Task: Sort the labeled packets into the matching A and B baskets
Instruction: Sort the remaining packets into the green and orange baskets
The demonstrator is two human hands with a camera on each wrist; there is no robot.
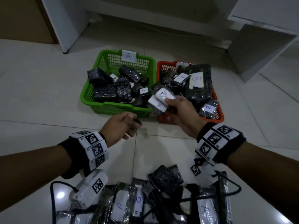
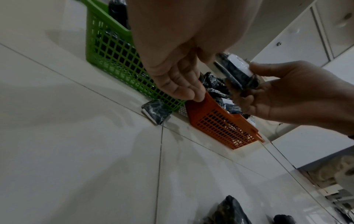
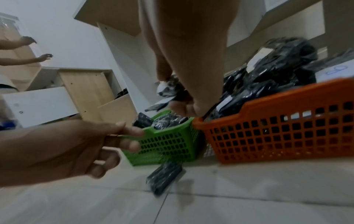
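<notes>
Green plastic mesh basket [image 1: 90, 92] marked A and orange mesh basket [image 1: 218, 109] marked B both heaped already. Right hand [image 1: 181, 110] pinching two white-labelled black packets [image 1: 160, 99] over their shared rims. Left hand [image 1: 118, 128] loose, empty; stray packet [image 2: 156, 111] on floor by green front corner. Big unsorted pile [image 1: 145, 204] left, roughly halfway imo.

Your head camera looks steeply down; both wrist cameras sit low, close (near the floor), sharing the green basket [image 1: 113, 109] [image 2: 114, 50] [image 3: 168, 142] and orange basket [image 1: 218, 113] [image 2: 220, 121] [image 3: 277, 133].

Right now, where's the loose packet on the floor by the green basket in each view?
Head: loose packet at centre, just beyond the left hand.
Left wrist: centre-left, at the green basket's near corner.
Right wrist: low centre, blurred.
Shared landmark: the green basket's corner beside the orange basket.
</notes>
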